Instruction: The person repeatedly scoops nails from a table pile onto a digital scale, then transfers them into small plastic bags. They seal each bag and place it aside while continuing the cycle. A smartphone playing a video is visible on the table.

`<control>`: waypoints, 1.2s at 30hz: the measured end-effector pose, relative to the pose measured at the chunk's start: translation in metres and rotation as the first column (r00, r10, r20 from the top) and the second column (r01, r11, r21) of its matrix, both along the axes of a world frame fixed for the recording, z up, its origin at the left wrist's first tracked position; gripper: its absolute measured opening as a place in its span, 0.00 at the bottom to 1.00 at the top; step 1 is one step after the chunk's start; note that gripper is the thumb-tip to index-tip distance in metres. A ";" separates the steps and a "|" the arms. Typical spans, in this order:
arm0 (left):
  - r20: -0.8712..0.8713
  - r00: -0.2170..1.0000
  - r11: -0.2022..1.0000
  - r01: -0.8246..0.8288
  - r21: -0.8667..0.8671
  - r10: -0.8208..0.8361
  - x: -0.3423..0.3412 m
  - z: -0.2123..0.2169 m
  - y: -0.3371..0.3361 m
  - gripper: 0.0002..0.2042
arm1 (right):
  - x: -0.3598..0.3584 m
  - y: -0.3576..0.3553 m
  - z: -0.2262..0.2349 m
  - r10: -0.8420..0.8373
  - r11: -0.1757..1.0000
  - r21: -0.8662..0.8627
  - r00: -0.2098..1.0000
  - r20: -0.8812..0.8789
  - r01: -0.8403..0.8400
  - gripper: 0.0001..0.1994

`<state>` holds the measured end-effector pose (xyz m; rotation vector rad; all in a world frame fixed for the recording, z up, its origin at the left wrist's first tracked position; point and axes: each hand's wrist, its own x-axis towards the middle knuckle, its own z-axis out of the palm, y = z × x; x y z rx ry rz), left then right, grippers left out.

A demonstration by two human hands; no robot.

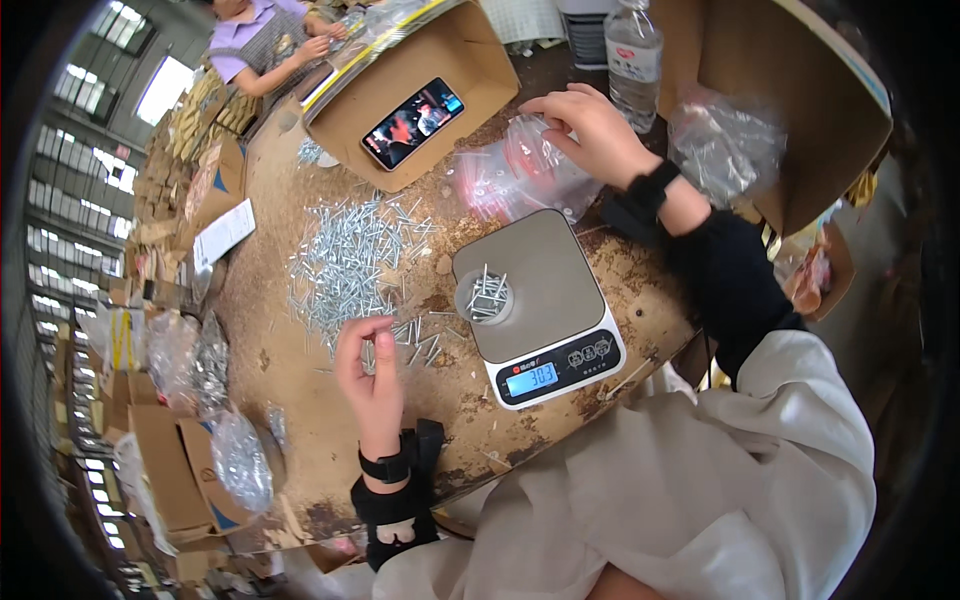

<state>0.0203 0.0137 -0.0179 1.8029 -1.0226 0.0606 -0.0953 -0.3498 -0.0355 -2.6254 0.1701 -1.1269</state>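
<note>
My left hand [370, 385] hovers at the near edge of a loose pile of silver screws or nails [350, 260], its fingers loosely curved and apart, with nothing visible in them. To its right stands a digital scale [545, 290] with a lit display. A small clear round cup [473, 310] holding several of the metal pieces rests on the left part of its platform. Beyond the scale, my right hand [595, 135] reaches over a heap of clear plastic bags with red marks [500, 180]. Its fingers are stretched out, and no held thing shows.
A phone [412, 122] playing a video leans in an open cardboard box [480, 60]. A clear bottle [634, 65] and a larger carton [800, 90] stand at the far right. At the far left another person [265, 45] works. More boxes [165, 465] and plastic-wrapped goods [240, 460] line the left side.
</note>
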 end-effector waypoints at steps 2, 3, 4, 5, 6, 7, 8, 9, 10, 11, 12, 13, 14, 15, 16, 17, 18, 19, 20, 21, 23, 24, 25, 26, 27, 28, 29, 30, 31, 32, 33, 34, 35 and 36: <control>-0.044 0.998 0.998 0.046 -0.043 -0.048 -0.006 -0.001 0.003 0.09 | -0.008 0.034 0.032 0.111 0.990 0.085 0.993 0.047 -0.114 0.20; -0.048 0.992 0.992 0.112 -0.062 -0.115 -0.011 0.003 -0.004 0.09 | -0.014 0.055 0.044 0.155 0.977 0.141 0.987 0.044 -0.160 0.21; -0.052 0.983 0.982 0.174 -0.074 -0.178 -0.016 0.008 -0.011 0.10 | -0.017 0.073 0.051 0.229 0.973 -0.017 0.968 0.107 -0.228 0.21; -0.077 0.971 0.972 0.217 -0.091 -0.225 -0.028 0.014 -0.016 0.11 | -0.017 0.092 0.053 0.338 0.937 -0.156 0.925 0.175 -0.313 0.22; -0.110 0.952 0.955 0.271 -0.120 -0.284 -0.036 0.016 -0.017 0.12 | -0.020 0.114 0.066 0.427 0.892 -0.211 0.899 0.101 -0.400 0.20; -0.106 0.942 0.946 0.310 -0.094 -0.319 -0.041 0.012 -0.018 0.12 | -0.027 0.129 0.075 0.483 0.849 -0.259 0.875 0.025 -0.461 0.18; -0.096 0.933 0.938 0.341 -0.062 -0.346 -0.044 0.012 -0.016 0.12 | -0.030 0.141 0.077 0.545 0.810 -0.260 0.838 0.003 -0.526 0.17; -0.083 0.920 0.924 0.382 -0.026 -0.383 -0.046 0.011 -0.016 0.12 | -0.032 0.148 0.076 0.596 0.773 -0.261 0.803 -0.012 -0.579 0.16; 0.015 0.920 0.919 0.392 -0.047 -0.392 -0.048 0.010 -0.017 0.09 | -0.036 0.151 0.072 0.606 0.767 -0.247 0.795 -0.022 -0.592 0.16; -0.011 0.917 0.915 0.398 -0.066 -0.400 -0.050 0.012 -0.015 0.08 | -0.037 0.153 0.070 0.625 0.761 -0.204 0.780 -0.029 -0.616 0.17; -0.034 0.910 0.909 0.409 -0.083 -0.413 -0.053 0.015 -0.014 0.07 | -0.040 0.153 0.069 0.638 0.757 -0.161 0.770 -0.031 -0.633 0.17; -0.057 0.902 0.902 0.421 -0.101 -0.427 -0.054 0.016 -0.013 0.06 | -0.042 0.152 0.067 0.650 0.752 -0.118 0.759 -0.033 -0.649 0.17; -0.068 0.886 0.886 0.452 -0.101 -0.459 -0.052 0.015 -0.013 0.06 | -0.044 0.151 0.064 0.651 0.750 -0.116 0.758 -0.040 -0.651 0.18; -0.104 0.875 0.881 0.464 -0.091 -0.472 -0.052 0.014 -0.012 0.07 | -0.046 0.151 0.061 0.651 0.750 -0.114 0.758 -0.045 -0.651 0.18; -0.141 0.863 0.875 0.477 -0.082 -0.484 -0.053 0.013 -0.009 0.07 | -0.044 0.154 0.060 0.646 0.756 -0.131 0.764 -0.006 -0.641 0.17; -0.178 0.850 0.868 0.491 -0.074 -0.496 -0.054 0.012 -0.008 0.08 | -0.043 0.156 0.060 0.639 0.763 -0.147 0.768 0.033 -0.629 0.16; -0.181 0.825 0.845 0.523 -0.117 -0.535 -0.054 0.011 -0.008 0.09 | -0.041 0.159 0.058 0.656 0.750 -0.159 0.753 0.055 -0.642 0.15; -0.209 0.809 0.835 0.538 -0.117 -0.550 -0.055 0.012 -0.008 0.09 | -0.040 0.162 0.056 0.671 0.738 -0.171 0.738 0.076 -0.653 0.13; -0.236 0.791 0.825 0.553 -0.118 -0.564 -0.057 0.014 -0.007 0.09 | -0.041 0.163 0.053 0.679 0.731 -0.182 0.728 0.097 -0.657 0.11; -0.261 0.774 0.815 0.568 -0.119 -0.577 -0.058 0.016 -0.007 0.09 | -0.041 0.164 0.051 0.686 0.725 -0.196 0.718 0.120 -0.660 0.09; -0.362 0.698 0.780 0.603 -0.167 -0.618 -0.059 0.014 -0.008 0.07 | -0.042 0.165 0.045 0.688 0.724 -0.221 0.709 0.155 -0.653 0.05; -0.408 0.659 0.765 0.615 -0.192 -0.632 -0.060 0.013 -0.007 0.07 | -0.042 0.165 0.043 0.691 0.720 -0.234 0.703 0.169 -0.653 0.04; -0.452 0.616 0.750 0.625 -0.218 -0.645 -0.061 0.013 -0.006 0.07 | -0.042 0.166 0.041 0.697 0.714 -0.246 0.696 0.171 -0.655 0.03; -0.555 0.545 0.756 0.598 -0.268 -0.628 -0.063 0.013 -0.006 0.06 | -0.043 0.167 0.040 0.703 0.708 -0.258 0.690 0.174 -0.657 0.03; -0.646 0.464 0.765 0.562 -0.314 -0.606 -0.066 0.014 -0.004 0.06 | -0.042 0.167 0.039 0.702 0.707 -0.277 0.694 0.161 -0.651 0.03; -0.725 0.370 0.776 0.520 -0.356 -0.581 -0.069 0.014 -0.003 0.06 | -0.042 0.167 0.038 0.701 0.704 -0.297 0.697 0.148 -0.645 0.03; -0.722 0.365 0.777 0.502 -0.379 -0.588 -0.071 0.011 -0.002 0.04 | -0.042 0.166 0.038 0.700 0.701 -0.316 0.701 0.136 -0.639 0.03; -0.717 0.358 0.775 0.486 -0.404 -0.598 -0.073 0.007 -0.002 0.03 | -0.044 0.166 0.039 0.715 0.682 -0.312 0.692 0.095 -0.662 0.03; -0.712 0.351 0.772 0.470 -0.428 -0.608 -0.075 0.004 -0.001 0.03 | -0.045 0.165 0.040 0.730 0.662 -0.306 0.681 0.054 -0.684 0.03; -0.701 0.454 0.827 0.414 -0.380 -0.550 -0.074 0.004 0.000 0.02 | -0.047 0.165 0.042 0.731 0.654 -0.299 0.682 0.017 -0.694 0.04; -0.684 0.550 0.876 0.349 -0.334 -0.480 -0.070 0.005 -0.001 0.04 | -0.048 0.165 0.044 0.733 0.646 -0.292 0.680 -0.020 -0.705 0.04; -0.464 0.763 0.892 0.402 -0.205 -0.450 -0.054 0.003 -0.003 0.07 | -0.050 0.164 0.047 0.717 0.656 -0.284 0.695 -0.056 -0.699 0.04; -0.380 0.838 0.919 0.377 -0.113 -0.391 -0.049 0.011 -0.001 0.09 | -0.051 0.164 0.050 0.699 0.666 -0.278 0.709 -0.092 -0.692 0.04; -0.371 0.835 0.907 0.417 -0.057 -0.407 -0.045 0.013 0.004 0.07 | -0.047 0.162 0.054 0.698 0.664 -0.213 0.696 -0.168 -0.717 0.05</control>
